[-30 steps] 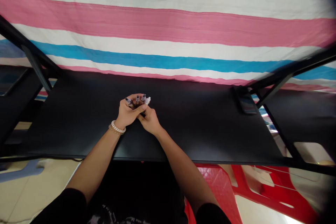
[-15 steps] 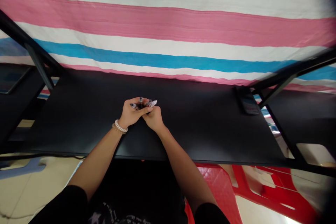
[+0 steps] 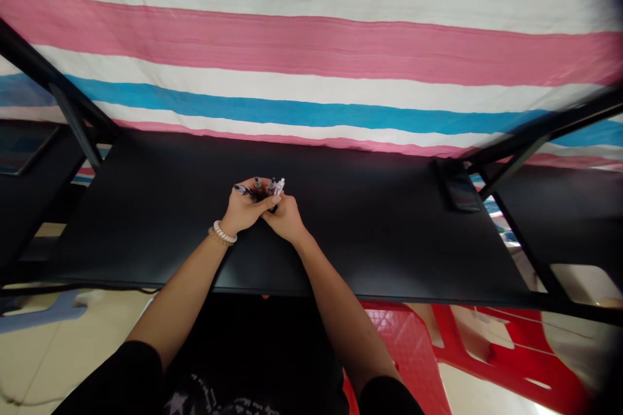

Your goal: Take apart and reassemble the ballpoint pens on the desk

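Several pens (image 3: 278, 186) with dark and clear or whitish ends stick up out of my two hands, above the middle of the black table (image 3: 370, 227). My left hand (image 3: 242, 206), with beaded bracelets at its wrist, is wrapped round them from the left, its thumb lying across toward the right. Touching it from the right, my right hand (image 3: 286, 215) has its fingers closed round the pens' lower parts. The fingers partly hide the pens, so their lower ends cannot be made out.
A dark phone-like object (image 3: 460, 187) lies at the table's right back corner. Black metal bars (image 3: 516, 165) flank both sides. Behind hangs a striped sheet (image 3: 311, 45). Red plastic stools (image 3: 403, 343) stand below the front edge, at the right.
The pens' upper ends have shifted slightly left and up, and the left one now lies at a flatter slant. Both hands have stayed closed together, with a small shift of the fingers.
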The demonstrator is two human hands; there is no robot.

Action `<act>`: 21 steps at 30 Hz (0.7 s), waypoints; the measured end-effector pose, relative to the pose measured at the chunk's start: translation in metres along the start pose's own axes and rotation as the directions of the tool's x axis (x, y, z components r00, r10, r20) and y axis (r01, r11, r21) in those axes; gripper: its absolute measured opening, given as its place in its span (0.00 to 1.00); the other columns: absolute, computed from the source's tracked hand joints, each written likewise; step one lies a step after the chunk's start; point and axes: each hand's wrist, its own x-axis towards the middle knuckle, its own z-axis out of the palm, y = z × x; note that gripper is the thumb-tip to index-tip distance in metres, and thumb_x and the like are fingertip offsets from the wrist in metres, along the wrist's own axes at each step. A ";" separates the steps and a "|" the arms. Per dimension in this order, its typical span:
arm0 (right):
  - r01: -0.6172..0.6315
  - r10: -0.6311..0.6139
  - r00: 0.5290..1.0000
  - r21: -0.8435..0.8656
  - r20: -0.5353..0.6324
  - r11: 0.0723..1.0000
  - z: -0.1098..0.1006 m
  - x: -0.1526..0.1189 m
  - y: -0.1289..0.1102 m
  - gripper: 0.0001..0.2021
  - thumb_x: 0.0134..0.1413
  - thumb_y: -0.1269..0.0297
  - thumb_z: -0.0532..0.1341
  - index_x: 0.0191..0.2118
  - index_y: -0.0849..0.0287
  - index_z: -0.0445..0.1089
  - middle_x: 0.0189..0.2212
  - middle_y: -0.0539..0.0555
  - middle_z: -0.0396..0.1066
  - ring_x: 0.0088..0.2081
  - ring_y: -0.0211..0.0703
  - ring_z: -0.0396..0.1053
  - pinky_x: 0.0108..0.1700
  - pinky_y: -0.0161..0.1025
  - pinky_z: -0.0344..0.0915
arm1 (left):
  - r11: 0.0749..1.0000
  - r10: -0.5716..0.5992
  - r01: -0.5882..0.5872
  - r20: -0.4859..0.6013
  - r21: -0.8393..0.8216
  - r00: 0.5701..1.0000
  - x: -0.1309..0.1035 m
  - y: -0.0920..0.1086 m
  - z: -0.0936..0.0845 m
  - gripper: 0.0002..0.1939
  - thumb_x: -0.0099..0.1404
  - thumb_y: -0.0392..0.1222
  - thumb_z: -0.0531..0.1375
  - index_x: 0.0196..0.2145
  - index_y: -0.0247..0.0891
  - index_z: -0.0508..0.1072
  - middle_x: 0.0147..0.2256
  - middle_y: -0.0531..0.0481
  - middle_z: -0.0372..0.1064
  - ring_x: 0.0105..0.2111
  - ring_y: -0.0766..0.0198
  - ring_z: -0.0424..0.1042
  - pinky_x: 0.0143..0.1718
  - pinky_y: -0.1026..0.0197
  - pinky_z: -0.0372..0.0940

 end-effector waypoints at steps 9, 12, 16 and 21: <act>0.007 -0.007 1.000 -0.008 0.014 1.000 0.000 0.000 0.005 0.13 0.50 0.66 0.64 0.43 0.61 0.73 0.30 0.51 0.75 0.29 0.42 0.73 0.36 0.37 0.69 | 1.000 0.016 -0.016 0.005 -0.004 1.000 0.000 -0.007 0.000 0.15 0.59 0.51 0.71 0.38 0.38 0.79 0.36 0.46 0.80 0.36 0.59 0.80 0.43 0.55 0.75; 0.005 -0.004 1.000 -0.044 0.012 0.999 0.000 -0.001 0.008 0.05 0.53 0.66 0.62 0.36 0.60 0.71 0.27 0.50 0.72 0.26 0.39 0.70 0.31 0.35 0.66 | 1.000 0.003 -0.003 0.028 -0.001 1.000 -0.001 -0.005 0.000 0.15 0.60 0.51 0.70 0.39 0.38 0.80 0.37 0.45 0.80 0.37 0.58 0.80 0.43 0.55 0.76; 0.076 -0.076 0.997 -0.078 -0.002 0.994 0.002 -0.002 0.010 0.05 0.56 0.66 0.59 0.30 0.60 0.69 0.28 0.53 0.72 0.26 0.40 0.70 0.30 0.37 0.68 | 1.000 -0.022 0.023 0.059 -0.007 0.998 -0.002 0.000 -0.001 0.17 0.61 0.53 0.69 0.40 0.38 0.78 0.34 0.45 0.80 0.35 0.58 0.80 0.40 0.56 0.76; 0.219 -0.219 0.976 0.015 0.014 0.976 0.004 -0.001 0.006 0.19 0.60 0.72 0.54 0.56 0.60 0.66 0.49 0.60 0.74 0.48 0.46 0.75 0.51 0.44 0.73 | 1.000 -0.015 0.013 0.097 0.022 0.995 -0.001 0.003 -0.002 0.18 0.59 0.52 0.70 0.40 0.37 0.76 0.33 0.47 0.79 0.32 0.61 0.79 0.35 0.61 0.74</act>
